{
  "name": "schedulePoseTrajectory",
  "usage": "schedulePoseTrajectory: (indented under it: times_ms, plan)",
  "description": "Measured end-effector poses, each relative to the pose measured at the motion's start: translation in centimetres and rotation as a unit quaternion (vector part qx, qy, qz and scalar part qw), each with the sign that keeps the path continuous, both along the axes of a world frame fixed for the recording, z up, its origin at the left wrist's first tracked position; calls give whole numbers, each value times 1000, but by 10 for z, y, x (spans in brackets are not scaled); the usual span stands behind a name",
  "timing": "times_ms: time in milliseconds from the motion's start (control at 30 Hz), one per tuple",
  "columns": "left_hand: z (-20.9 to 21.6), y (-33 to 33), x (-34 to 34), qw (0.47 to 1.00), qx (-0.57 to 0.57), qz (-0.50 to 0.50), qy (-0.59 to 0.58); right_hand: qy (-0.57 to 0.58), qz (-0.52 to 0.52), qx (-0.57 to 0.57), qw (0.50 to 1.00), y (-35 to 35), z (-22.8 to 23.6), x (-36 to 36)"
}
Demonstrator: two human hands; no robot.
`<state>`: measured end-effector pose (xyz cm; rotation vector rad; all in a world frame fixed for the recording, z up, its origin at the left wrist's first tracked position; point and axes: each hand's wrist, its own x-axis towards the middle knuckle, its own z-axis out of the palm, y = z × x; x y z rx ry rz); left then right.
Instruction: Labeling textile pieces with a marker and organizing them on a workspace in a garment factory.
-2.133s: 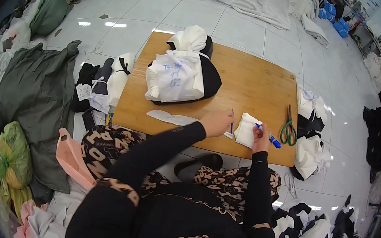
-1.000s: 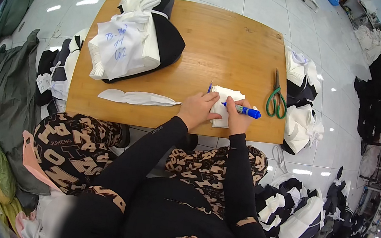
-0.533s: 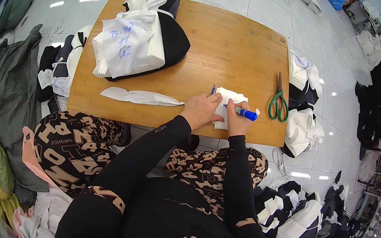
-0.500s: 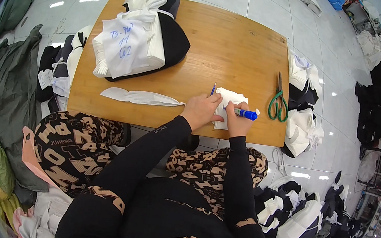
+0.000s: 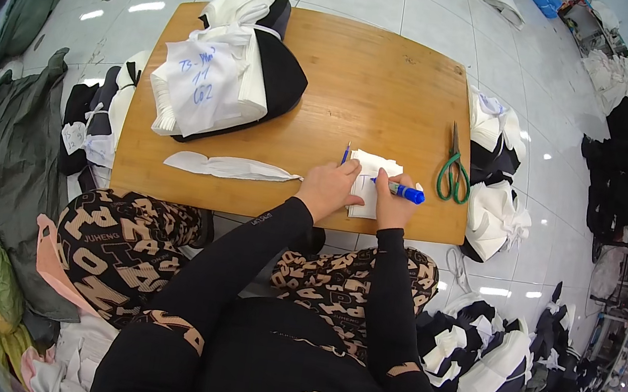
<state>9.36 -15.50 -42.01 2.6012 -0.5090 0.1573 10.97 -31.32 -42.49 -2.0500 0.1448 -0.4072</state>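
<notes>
My right hand (image 5: 391, 204) is closed around a blue marker (image 5: 409, 193), its tip at a small stack of white sheets (image 5: 383, 162). Faint blue strokes show on the top sheet. Resting on the left side of the stack, my left hand (image 5: 326, 190) has its fingers extended and its thumb spread across the sheet. I cannot tell whether the sheets are paper or cloth. A thin blue pen (image 5: 346, 152) pokes out beside the left fingertips. Left of that hand lies a long folded white strip (image 5: 230, 167).
Green-handled scissors (image 5: 453, 175) lie near the right edge of the wooden table (image 5: 363, 75). A tied bundle of white and black fabric pieces (image 5: 261, 84) with a handwritten label fills the far left. More bundles (image 5: 492, 213) sit beside the table, and fabric piles (image 5: 496, 358) lie lower right.
The marker has shifted slightly and swung to a steeper angle in my right hand, and a blue stroke now shows on the sheet. My left hand stays on the stack.
</notes>
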Motion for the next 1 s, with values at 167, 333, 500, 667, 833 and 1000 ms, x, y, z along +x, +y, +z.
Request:
schedulePoseTrajectory:
  times_ms: [167,333,500,667,833,1000]
  plan:
    - [5,-2,0,1000,4,1,9,-7,29,-33,999,1,6,-1]
    - [11,-6,0,999,25,3,27,4,37,-40,999,-8,-2,-9]
    - [8,-6,1,1000,7,-2,18,23,-53,34,998,-24,-2,-5]
    - [10,-3,0,1000,7,-3,-3,-37,-8,-81,996,-20,-1,-4]
    - [13,-3,-1,998,14,7,61,-29,-54,138,989,-41,-34,8]
    - [16,-14,-3,999,8,-1,48,-6,-58,177,982,-39,-21,1]
